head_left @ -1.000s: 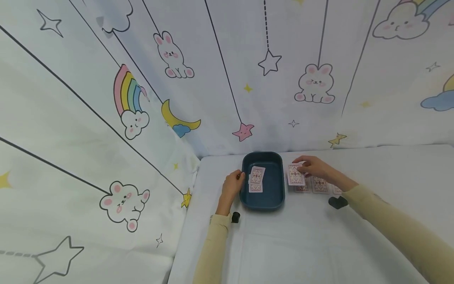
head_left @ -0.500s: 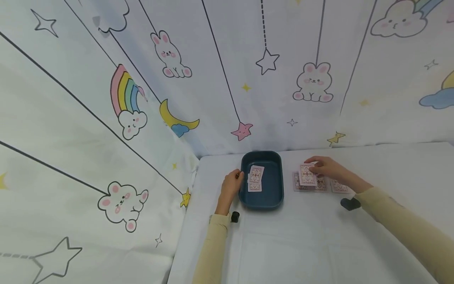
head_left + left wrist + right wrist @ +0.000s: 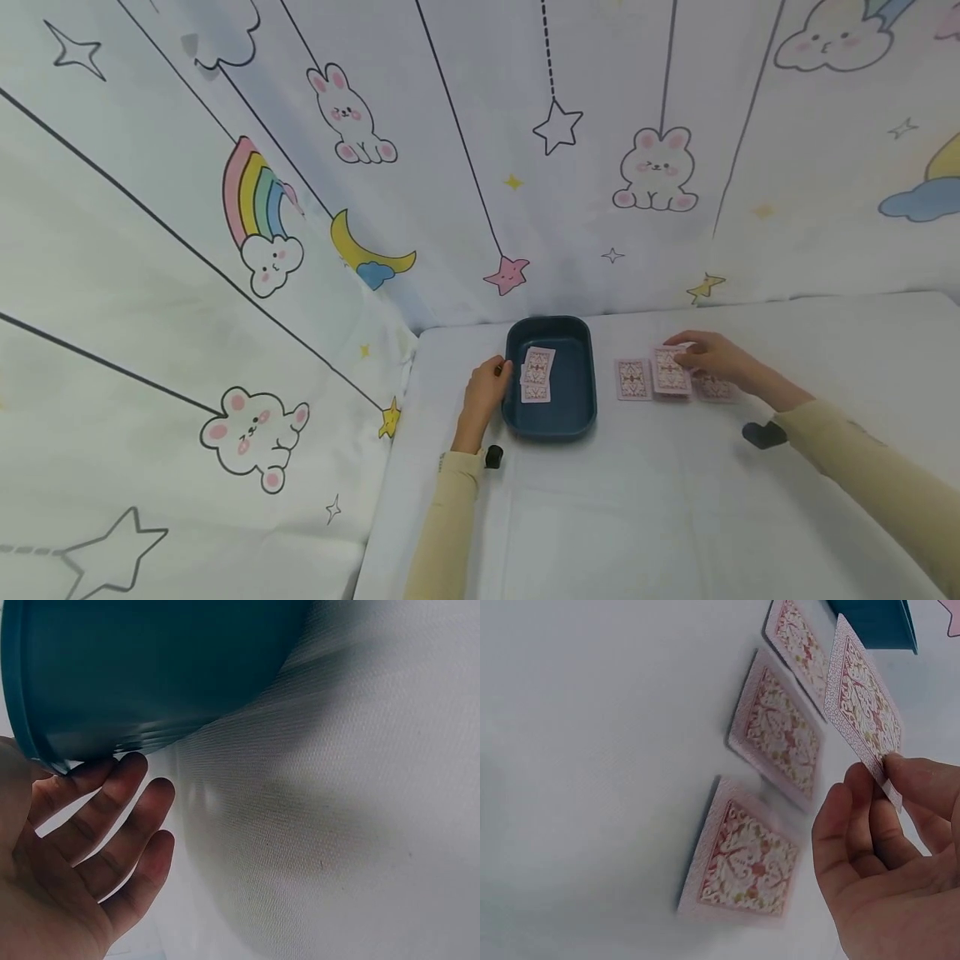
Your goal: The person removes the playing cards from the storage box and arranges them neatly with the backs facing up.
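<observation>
While our right hand [image 3: 712, 360] pinches one playing card [image 3: 670, 372] right of frame centre, above three face-down cards [image 3: 778, 733] on the white table [image 3: 637, 500], our left hand [image 3: 483, 392], fingers spread, touches the blue tray [image 3: 581, 400] at centre, cards in the tray [image 3: 537, 376].

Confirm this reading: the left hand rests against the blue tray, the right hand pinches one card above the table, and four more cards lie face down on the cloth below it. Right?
Not quite: three cards lie on the cloth, not four, as the right wrist view shows. The rest holds: the left hand rests against the blue tray, and the right hand pinches one card above the table.
</observation>
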A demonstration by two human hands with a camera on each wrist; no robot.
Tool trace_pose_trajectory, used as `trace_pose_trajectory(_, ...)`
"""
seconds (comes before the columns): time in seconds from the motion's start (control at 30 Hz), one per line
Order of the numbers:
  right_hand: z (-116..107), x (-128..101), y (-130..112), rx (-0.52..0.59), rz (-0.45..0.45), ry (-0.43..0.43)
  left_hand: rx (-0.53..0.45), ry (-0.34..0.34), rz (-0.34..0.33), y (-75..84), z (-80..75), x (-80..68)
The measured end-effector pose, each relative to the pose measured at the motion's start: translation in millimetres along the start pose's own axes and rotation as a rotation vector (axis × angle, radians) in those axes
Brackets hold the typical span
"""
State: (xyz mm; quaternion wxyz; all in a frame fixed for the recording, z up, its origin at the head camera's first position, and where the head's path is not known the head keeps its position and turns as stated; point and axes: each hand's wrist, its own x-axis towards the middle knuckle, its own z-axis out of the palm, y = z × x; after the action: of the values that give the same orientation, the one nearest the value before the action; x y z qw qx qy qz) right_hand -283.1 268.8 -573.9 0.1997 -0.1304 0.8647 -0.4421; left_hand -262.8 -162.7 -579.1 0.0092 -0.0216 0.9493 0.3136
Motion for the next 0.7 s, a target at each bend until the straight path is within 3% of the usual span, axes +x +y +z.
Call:
trace_pose_trajectory(0.53, -13.6, -19.4, 34.7, -0.064, 0.038, 0.003, 0.019, 0.009, 0.007, -2.9, 2.3, 1.4)
trace_pose_trajectory(0.7, -22.5, -27.6, 46.1, -0.036, 0.022, -0.006, 0.019, 0.008, 0.014, -2.6, 1.6, 0.8)
